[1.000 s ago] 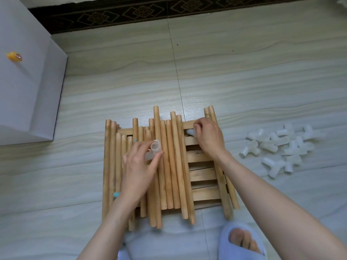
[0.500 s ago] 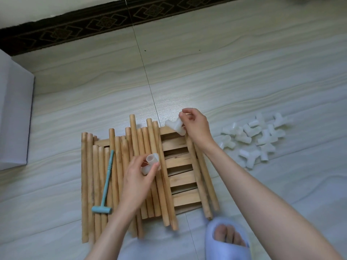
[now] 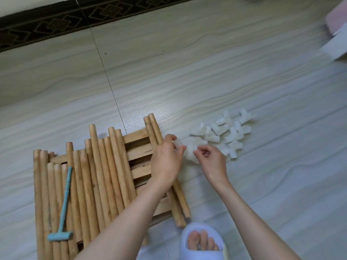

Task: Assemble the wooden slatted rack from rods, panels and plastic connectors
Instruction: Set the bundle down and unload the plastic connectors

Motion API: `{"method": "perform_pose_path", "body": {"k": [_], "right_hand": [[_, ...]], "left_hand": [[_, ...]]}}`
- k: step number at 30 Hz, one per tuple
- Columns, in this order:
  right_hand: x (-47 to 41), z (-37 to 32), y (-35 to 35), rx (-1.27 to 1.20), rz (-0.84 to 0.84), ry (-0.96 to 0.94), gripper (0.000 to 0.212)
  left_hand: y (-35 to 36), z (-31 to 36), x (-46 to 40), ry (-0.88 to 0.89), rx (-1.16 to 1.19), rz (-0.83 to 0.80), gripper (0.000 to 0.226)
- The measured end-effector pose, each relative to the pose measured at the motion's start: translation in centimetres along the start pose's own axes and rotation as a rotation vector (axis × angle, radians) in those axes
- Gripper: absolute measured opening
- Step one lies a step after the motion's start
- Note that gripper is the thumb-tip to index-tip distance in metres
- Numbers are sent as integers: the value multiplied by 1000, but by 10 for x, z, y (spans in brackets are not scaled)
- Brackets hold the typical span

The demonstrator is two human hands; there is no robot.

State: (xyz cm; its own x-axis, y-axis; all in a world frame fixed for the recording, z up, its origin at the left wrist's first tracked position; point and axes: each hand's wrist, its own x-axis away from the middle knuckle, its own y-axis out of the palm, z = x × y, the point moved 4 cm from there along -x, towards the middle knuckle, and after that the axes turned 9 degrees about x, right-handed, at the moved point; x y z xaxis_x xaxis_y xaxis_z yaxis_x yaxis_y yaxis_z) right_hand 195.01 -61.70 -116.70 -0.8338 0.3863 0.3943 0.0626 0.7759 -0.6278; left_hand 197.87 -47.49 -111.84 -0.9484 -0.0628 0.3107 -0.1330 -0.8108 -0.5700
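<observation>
Gathering plastic connectors, by the look of it, with nothing joined yet: rods lying loose in a row over the slatted panels on the floor, and the connector pile sitting just right of that stack. Left hand reaching across the right edge of the rods, fingers curled round one white connector and gripping it. Right hand hovering at the near edge of the pile, fingers pinching toward another connector; hard to tell whether actually gripping it or only touching, given the blur. Sorting well here probably meaning checking each piece's socket count before choosing, keeping picked connectors apart from the pile, and laying them by the rod ends meant for them. Teal mallet resting on the rods at the far left of the stack, handy for seating joints later. Slippered foot planted just below the stack; worth minding when pulling rods free.
</observation>
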Motion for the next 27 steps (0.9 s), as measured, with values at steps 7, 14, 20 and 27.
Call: {"method": "perform_pose_path", "body": {"k": [7,14,20,27], "right_hand": [[-26,10,-40,218,202,-43,19],[-15,4,-44,216,221,-48,35],[27,-36,-18,304,150,-303,34],[93,-116,36,493,-256,-578,46]], "left_hand": [[45,6,-30,-213,189,-126,33],[33,10,-19,-143,303,-300,38],[-56,-25,18,-50,184,-333,28],[-176,-40,34,-1,-101,-222,27]]}}
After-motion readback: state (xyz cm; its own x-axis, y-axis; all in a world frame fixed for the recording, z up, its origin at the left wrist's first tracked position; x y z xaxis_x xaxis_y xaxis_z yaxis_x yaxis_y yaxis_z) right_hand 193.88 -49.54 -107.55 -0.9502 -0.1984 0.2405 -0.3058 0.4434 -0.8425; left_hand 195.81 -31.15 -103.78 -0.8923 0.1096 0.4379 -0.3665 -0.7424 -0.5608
